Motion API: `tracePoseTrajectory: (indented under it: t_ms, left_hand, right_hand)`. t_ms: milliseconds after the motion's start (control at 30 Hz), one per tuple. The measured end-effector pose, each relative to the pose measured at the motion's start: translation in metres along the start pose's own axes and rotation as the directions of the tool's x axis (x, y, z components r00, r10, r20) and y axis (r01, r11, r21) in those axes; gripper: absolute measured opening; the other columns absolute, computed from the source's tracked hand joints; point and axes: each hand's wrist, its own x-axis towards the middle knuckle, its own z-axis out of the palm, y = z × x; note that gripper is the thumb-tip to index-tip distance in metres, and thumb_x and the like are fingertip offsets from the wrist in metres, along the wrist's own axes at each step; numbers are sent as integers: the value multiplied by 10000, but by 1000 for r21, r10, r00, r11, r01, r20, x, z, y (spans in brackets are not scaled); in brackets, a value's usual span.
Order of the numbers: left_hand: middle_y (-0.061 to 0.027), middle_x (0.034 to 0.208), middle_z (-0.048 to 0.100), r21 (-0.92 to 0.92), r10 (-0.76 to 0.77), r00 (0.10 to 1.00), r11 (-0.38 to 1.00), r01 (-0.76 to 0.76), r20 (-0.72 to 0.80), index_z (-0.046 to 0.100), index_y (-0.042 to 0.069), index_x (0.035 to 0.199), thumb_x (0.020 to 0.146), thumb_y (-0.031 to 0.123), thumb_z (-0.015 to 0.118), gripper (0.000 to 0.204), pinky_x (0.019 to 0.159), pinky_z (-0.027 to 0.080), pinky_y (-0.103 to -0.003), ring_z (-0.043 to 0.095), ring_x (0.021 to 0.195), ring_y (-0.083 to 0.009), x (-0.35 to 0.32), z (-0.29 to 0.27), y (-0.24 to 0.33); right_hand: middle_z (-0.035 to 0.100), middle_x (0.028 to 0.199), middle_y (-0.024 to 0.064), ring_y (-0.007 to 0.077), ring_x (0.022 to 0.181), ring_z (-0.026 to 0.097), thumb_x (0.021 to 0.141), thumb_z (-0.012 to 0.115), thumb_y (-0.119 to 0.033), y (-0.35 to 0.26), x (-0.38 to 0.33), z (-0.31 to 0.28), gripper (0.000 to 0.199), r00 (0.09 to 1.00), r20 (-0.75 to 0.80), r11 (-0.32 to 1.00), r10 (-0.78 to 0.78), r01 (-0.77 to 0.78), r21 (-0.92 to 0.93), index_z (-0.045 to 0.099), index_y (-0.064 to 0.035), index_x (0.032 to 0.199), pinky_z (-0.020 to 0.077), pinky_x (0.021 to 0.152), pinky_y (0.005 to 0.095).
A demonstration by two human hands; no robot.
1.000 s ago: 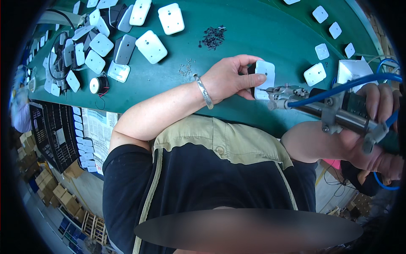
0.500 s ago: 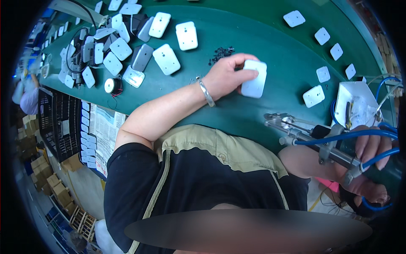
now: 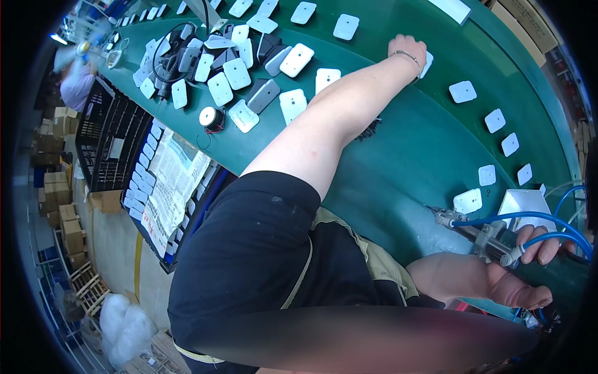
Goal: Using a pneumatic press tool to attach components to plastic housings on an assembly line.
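Toward far side of green counter (image 3: pixel 398 181), find white case (image 3: pixel 427 65) partly hidden by left hand (image 3: pixel 408 47); cannot tell whether pinched in its fingers or loose. Nearer, note right hand (image 3: pixel 518 289), fingers curled round metal tool (image 3: pixel 495 248). Judge case light, stiff, slick, easily scuffed; hold by opposite long edges.

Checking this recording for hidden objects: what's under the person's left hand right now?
Part of a white plate shows past the right side of the left hand. The rest of it is covered, as are the fingertips, so I can't confirm a grip.
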Motion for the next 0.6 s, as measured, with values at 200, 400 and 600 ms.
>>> tracePoseTrajectory:
  t_ms: [200,400,600]
  left_hand:
    - [-91,1043,595,340,419,890,875,-345,-177,562,169,1109,777,430,564,422,847,442,-394,534,984,-307,-41,-69,-44]
    - [-144,1010,597,289,289,940,898,-332,182,527,99,1168,695,365,687,565,804,459,-362,582,930,-286,-128,-120,-131]
    - [-159,1028,598,304,167,957,923,-236,238,526,73,1171,720,350,664,547,820,454,-359,577,947,-291,-121,-94,-138]
  right_hand:
    - [459,803,41,147,693,453,671,749,-311,-1,5,0,682,996,48,997,72,-73,28,351,-31,1149,342,688,309]
    - [492,856,63,151,653,489,618,784,-358,9,7,4,792,999,31,998,40,-38,-41,320,-31,1172,365,628,278]
    - [444,834,45,126,716,441,690,723,-307,-1,2,2,661,992,73,995,101,-101,-9,329,-54,1157,334,719,289]
